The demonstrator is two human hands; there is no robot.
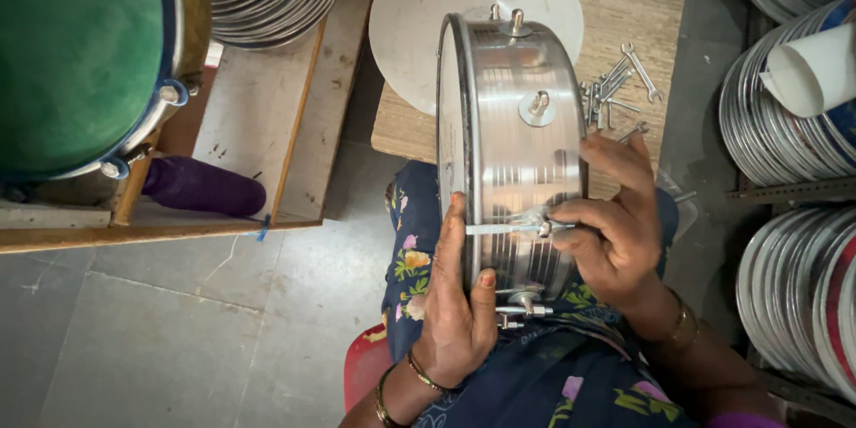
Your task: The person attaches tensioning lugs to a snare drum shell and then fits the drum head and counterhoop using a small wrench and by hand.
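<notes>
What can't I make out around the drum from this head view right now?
- Far face of the steel drum shell: turned away from the camera.
- Right hand fingertips on the tension rod: hidden behind the rod's lug.
- Loose rods and spanners: too small to count.

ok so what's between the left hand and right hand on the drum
In the head view, a thin metal tension rod runs across the steel drum shell from the left hand thumb to the right hand fingertips.
</notes>
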